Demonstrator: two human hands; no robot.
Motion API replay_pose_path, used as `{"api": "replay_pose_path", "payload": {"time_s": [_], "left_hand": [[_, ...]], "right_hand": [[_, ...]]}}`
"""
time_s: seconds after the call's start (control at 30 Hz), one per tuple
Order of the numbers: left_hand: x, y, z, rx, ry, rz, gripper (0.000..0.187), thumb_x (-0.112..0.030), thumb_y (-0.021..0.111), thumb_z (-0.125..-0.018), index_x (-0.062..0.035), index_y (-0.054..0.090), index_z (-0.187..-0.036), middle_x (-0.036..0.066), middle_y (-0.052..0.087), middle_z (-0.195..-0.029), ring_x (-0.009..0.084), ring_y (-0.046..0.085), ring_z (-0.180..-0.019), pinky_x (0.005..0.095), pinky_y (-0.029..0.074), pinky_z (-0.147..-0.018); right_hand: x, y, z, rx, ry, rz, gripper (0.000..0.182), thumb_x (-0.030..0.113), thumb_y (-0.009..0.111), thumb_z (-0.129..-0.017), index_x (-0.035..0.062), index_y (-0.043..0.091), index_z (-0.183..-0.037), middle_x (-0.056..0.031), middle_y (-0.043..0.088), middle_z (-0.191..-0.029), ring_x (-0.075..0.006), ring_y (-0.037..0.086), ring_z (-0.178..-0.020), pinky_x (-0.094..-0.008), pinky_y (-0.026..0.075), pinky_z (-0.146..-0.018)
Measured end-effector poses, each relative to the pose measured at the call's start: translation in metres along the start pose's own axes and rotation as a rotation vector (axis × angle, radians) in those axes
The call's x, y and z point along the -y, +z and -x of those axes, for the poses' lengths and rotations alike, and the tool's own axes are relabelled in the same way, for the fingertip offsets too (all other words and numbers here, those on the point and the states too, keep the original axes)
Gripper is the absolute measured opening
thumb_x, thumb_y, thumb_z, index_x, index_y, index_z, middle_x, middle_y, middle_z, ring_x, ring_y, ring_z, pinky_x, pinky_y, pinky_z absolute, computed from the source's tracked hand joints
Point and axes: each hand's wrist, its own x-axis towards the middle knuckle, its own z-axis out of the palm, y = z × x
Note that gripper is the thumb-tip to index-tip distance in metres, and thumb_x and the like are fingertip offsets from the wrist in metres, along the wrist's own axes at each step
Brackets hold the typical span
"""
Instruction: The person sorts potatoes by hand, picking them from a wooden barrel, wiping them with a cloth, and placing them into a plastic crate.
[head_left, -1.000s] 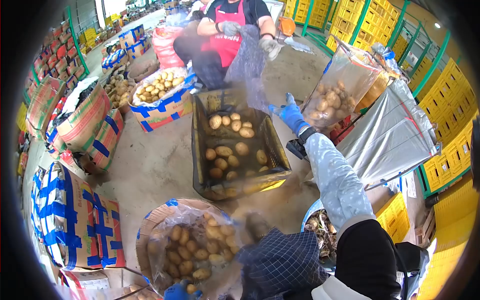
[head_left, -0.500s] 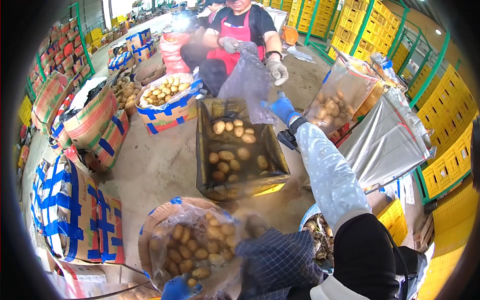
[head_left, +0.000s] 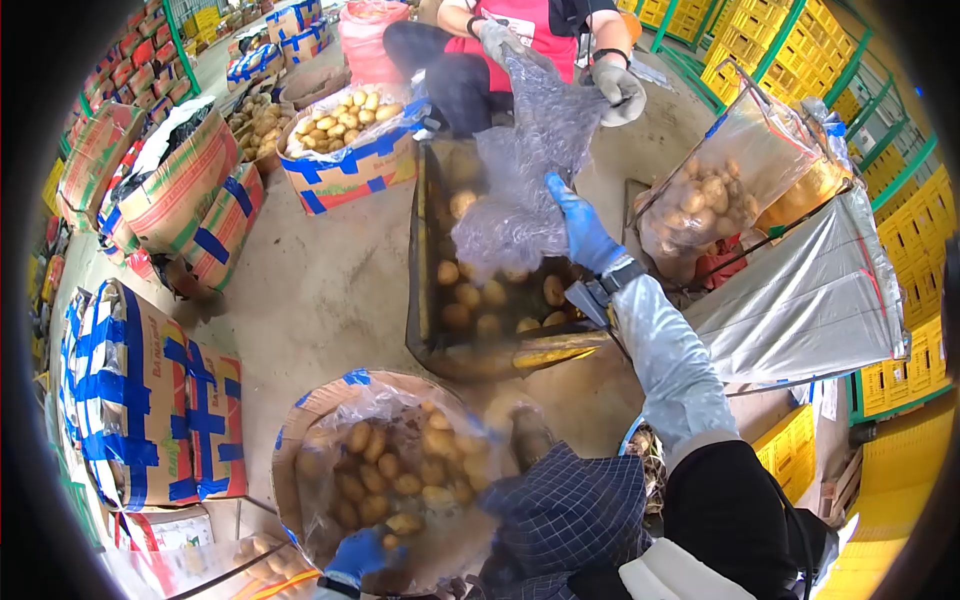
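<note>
Bag [head_left: 515, 200] above crate [head_left: 425, 300] | right hand [head_left: 580, 228] pinching its edge | left hand [head_left: 360, 553] apparently gripping box liner [head_left: 330, 440]

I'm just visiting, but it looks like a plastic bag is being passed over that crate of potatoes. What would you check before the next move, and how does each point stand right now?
1. Right hand on the clear plastic bag: ok, its blue-gloved fingers are on the bag's edge.
2. Co-worker's hands holding the bag's top: ok, both grey gloves grip it.
3. Bag over the black crate: ok, it hangs above the potatoes.
4. Bag mouth open: cannot tell, the film is crumpled.
5. Left hand at the lined box of potatoes: ok, it rests at the near rim.
6. Bag free of tears: cannot tell.
</note>
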Motion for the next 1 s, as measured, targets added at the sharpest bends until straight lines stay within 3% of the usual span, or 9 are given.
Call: {"api": "replay_pose_path", "payload": {"time_s": [0.17,0.2,0.33,0.4,0.47,0.5,0.6,0.8,1.0], "left_hand": [[0.005,0.011,-0.041,0.055,-0.010,-0.467,0.075,-0.063,0.070,-0.079,-0.0050,0.063,-0.126,0.023,0.070,-0.114,0.0378,0.069,-0.104,0.0472,0.054,-0.092],[-0.003,0.011,-0.048,-0.080,0.022,-0.603,0.065,-0.059,0.068,-0.082,-0.0057,0.065,-0.120,0.020,0.071,-0.112,0.0349,0.071,-0.098,0.0464,0.056,-0.086],[-0.166,-0.084,-0.073,-0.745,0.580,0.353,0.014,-0.012,0.069,-0.093,-0.0035,0.070,-0.104,0.014,0.073,-0.088,0.0261,0.072,-0.079,0.0341,0.055,-0.070],[-0.248,-0.146,-0.097,-0.594,0.647,0.763,0.025,-0.019,0.062,-0.101,0.0019,0.069,-0.112,0.004,0.067,-0.083,0.0106,0.062,-0.079,0.0312,0.053,-0.070],[-0.314,-0.188,-0.144,-0.394,0.694,1.183,0.046,-0.036,0.056,-0.105,0.0010,0.064,-0.131,0.010,0.070,-0.113,0.0142,0.064,-0.098,0.0268,0.051,-0.088],[-0.340,-0.214,-0.177,-0.239,0.455,1.280,0.051,-0.041,0.053,-0.106,0.0017,0.061,-0.133,0.011,0.069,-0.117,0.0168,0.066,-0.103,0.0303,0.052,-0.093],[-0.400,-0.239,-0.224,0.310,0.816,1.646,0.052,-0.040,0.052,-0.106,0.0027,0.060,-0.134,0.013,0.070,-0.117,0.0190,0.066,-0.105,0.0358,0.053,-0.096],[-0.397,-0.214,-0.234,0.085,0.863,1.531,0.059,-0.047,0.050,-0.105,0.0014,0.054,-0.138,0.014,0.065,-0.128,0.0249,0.065,-0.114,0.0404,0.054,-0.099],[-0.389,-0.209,-0.215,0.478,0.859,1.899,0.065,-0.054,0.043,-0.105,-0.0014,0.050,-0.143,0.018,0.062,-0.135,0.0302,0.063,-0.120,0.0451,0.050,-0.107]], "right_hand": [[-0.003,-0.060,0.022,0.073,0.010,0.193,0.034,0.020,0.053,-0.105,-0.0012,0.063,-0.129,-0.0097,0.068,-0.123,-0.0180,0.065,-0.112,-0.0357,0.050,-0.104],[0.021,-0.022,0.048,0.111,0.131,-0.083,0.032,0.018,0.056,-0.102,-0.0016,0.064,-0.126,-0.0097,0.067,-0.124,-0.0196,0.065,-0.112,-0.0353,0.050,-0.103],[0.010,-0.024,0.061,0.060,-0.051,-0.020,0.032,0.017,0.058,-0.101,-0.0019,0.063,-0.126,-0.0101,0.069,-0.121,-0.0203,0.067,-0.108,-0.0351,0.053,-0.100],[-0.007,-0.014,0.067,0.113,-0.295,0.313,0.032,0.017,0.057,-0.101,-0.0018,0.061,-0.127,-0.0107,0.068,-0.121,-0.0204,0.067,-0.109,-0.0355,0.053,-0.100],[-0.029,-0.003,0.074,0.168,-0.546,0.645,0.033,0.017,0.057,-0.101,-0.0017,0.060,-0.128,-0.0112,0.068,-0.122,-0.0205,0.067,-0.110,-0.0359,0.053,-0.100],[-0.041,-0.001,0.078,0.153,-0.559,0.601,0.034,0.017,0.055,-0.101,-0.0016,0.059,-0.129,-0.0116,0.068,-0.122,-0.0208,0.067,-0.111,-0.0363,0.053,-0.101],[-0.069,-0.001,0.089,0.026,-0.376,0.059,0.035,0.017,0.051,-0.103,-0.0012,0.058,-0.132,-0.0129,0.066,-0.126,-0.0221,0.066,-0.114,-0.0378,0.053,-0.102],[-0.042,-0.013,0.099,-0.021,0.029,-0.252,0.040,0.021,0.059,-0.100,0.0003,0.057,-0.134,-0.0126,0.065,-0.127,-0.0239,0.066,-0.113,-0.0430,0.054,-0.101],[-0.020,-0.016,0.085,0.000,0.109,0.020,0.041,0.023,0.057,-0.102,-0.0022,0.056,-0.135,-0.0125,0.066,-0.126,-0.0214,0.066,-0.113,-0.0377,0.054,-0.098]]}}
